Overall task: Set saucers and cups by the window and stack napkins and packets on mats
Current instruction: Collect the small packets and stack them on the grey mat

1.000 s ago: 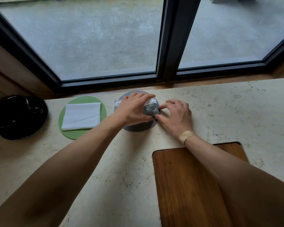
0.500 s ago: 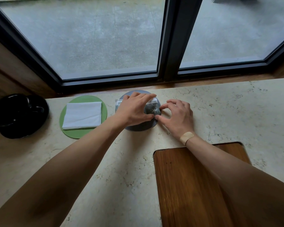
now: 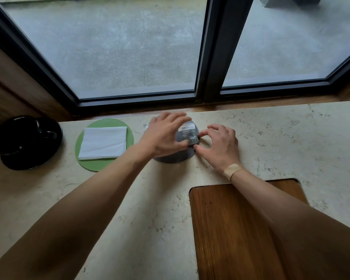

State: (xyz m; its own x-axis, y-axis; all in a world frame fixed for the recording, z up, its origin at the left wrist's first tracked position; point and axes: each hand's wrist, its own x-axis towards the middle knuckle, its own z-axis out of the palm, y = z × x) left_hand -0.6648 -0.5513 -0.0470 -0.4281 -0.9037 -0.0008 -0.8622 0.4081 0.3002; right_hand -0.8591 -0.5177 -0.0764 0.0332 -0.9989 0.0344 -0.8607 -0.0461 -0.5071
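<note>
Left hand [image 3: 162, 136] grips the packets [image 3: 188, 134] from above | right hand [image 3: 220, 147] pinches their right edge | packets lie on grey mat [image 3: 174, 158] | napkin [image 3: 103, 142] on green mat [image 3: 89, 164] beside | black cups [image 3: 26, 138] far left.

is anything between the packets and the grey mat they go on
Nothing visible. The packets already lie on the grey mat, with the left hand over them and the right hand pinching their right edge.
</note>
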